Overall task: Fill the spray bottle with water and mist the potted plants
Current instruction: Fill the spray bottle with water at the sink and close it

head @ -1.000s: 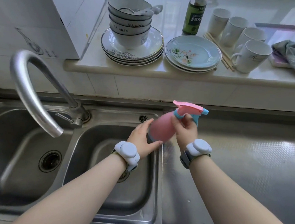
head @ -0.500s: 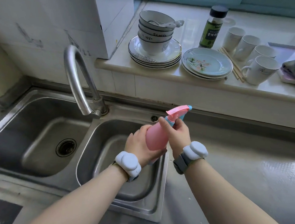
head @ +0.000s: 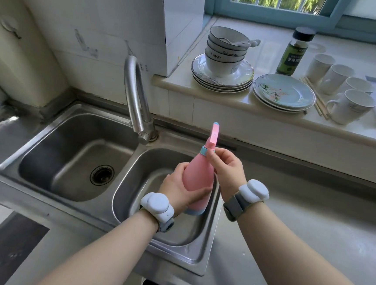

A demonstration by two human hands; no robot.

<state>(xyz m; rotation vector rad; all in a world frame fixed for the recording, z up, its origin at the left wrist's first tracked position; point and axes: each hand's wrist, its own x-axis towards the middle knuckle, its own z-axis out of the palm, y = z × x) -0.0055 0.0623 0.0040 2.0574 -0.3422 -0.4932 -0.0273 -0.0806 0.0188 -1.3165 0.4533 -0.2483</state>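
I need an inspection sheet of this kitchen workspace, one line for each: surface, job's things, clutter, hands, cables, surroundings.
Surface: steel double sink set in a grey counter.
Job's things: pink spray bottle over the right basin, spray head on; faucet, no water seen running.
Clutter: on the sill, stacked bowls, plates, four mugs, a green jar.
Hands: left hand holds the bottle's body; right hand pinches its neck.
Cables: nothing seen.
Surroundings: tiled wall, window; no potted plants in view.
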